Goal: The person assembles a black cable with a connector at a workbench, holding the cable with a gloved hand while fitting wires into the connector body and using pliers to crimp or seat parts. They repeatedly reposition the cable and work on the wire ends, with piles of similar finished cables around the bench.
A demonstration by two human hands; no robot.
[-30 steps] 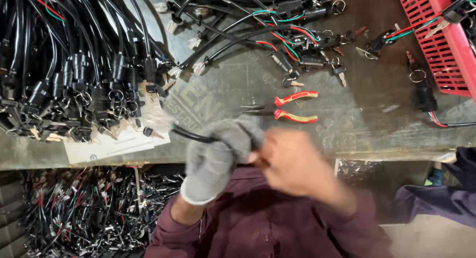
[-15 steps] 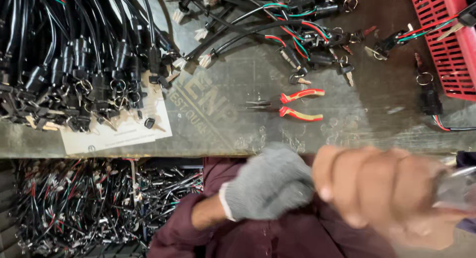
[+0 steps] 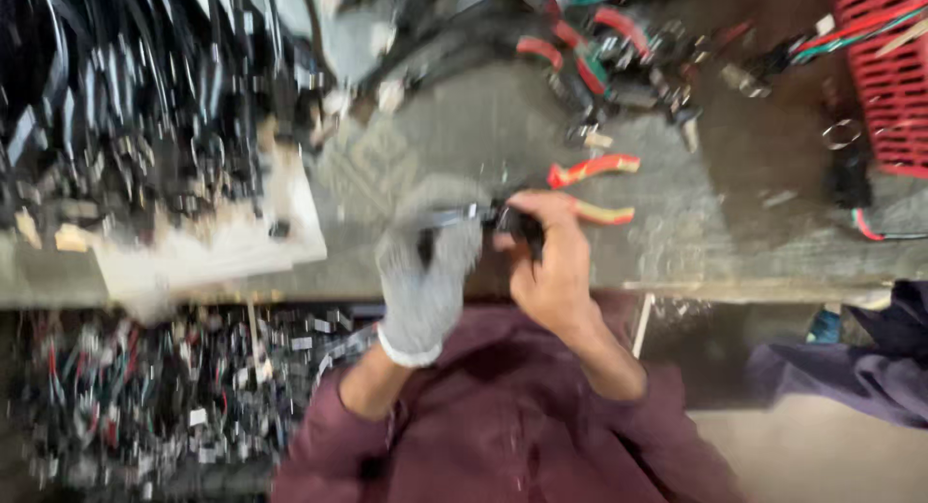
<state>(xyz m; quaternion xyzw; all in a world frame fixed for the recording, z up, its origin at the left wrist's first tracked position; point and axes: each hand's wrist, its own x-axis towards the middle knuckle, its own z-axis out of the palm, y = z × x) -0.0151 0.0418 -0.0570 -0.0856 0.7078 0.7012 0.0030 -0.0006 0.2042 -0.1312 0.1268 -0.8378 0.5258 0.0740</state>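
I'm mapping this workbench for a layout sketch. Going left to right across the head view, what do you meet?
Black cable bundles → white paper sheet → gloved left hand → bare right hand → red-handled pliers → red plastic crate. Both hands grip a small dark part between them; blur hides what it is.

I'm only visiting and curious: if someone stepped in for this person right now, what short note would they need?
Left hand, in a grey glove, and bare right hand meet above the bench edge, both gripping a small dark cable part; the picture is too blurred to tell more about it.
Red-handled pliers lie on the bench just beyond the right hand, untouched.
Bundles of black cables are piled at the left, a red crate at the far right.
How much is finished cannot be judged.
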